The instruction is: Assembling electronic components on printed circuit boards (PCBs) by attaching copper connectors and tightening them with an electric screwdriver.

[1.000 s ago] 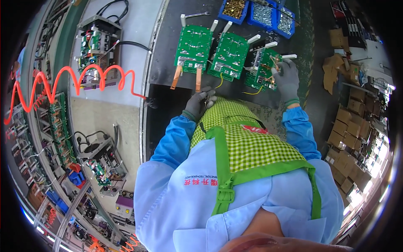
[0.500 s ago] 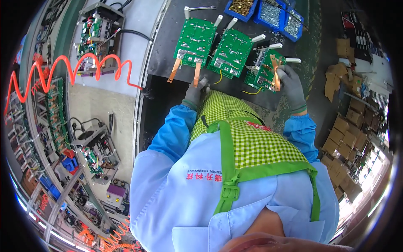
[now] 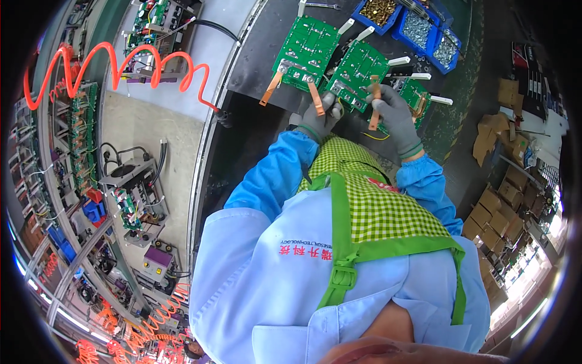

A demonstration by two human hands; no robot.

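My gloved right hand point(image 3: 393, 115) grips an upright copper strip point(image 3: 375, 108) over the lower right corner of the middle green circuit board point(image 3: 357, 70). At that board's lower edge is my gloved left hand point(image 3: 320, 120), its fingers curled beside a yellow wire; what they hold, if anything, is hidden. The left circuit board point(image 3: 308, 48) has two copper strips point(image 3: 271, 90) sticking out from its lower edge, one passing in front of my left hand. Partly behind my right hand lies a third circuit board point(image 3: 412, 94), with another copper piece point(image 3: 419, 107) on it. White posts point(image 3: 399, 61) stick out from the boards.
Blue bins point(image 3: 416, 31) of brass-coloured and silver hardware stand at the far right of the dark table point(image 3: 254, 73). A wrench point(image 3: 322, 5) lies beyond the left board. A coiled red hose point(image 3: 151, 64) hangs at left near more electronic assemblies point(image 3: 136, 212). Cardboard boxes point(image 3: 506, 194) are at right.
My right hand has moved left from the third board to the middle one with a copper strip. My left hand has shifted right and up to the middle board's lower edge. The view has shifted slightly.
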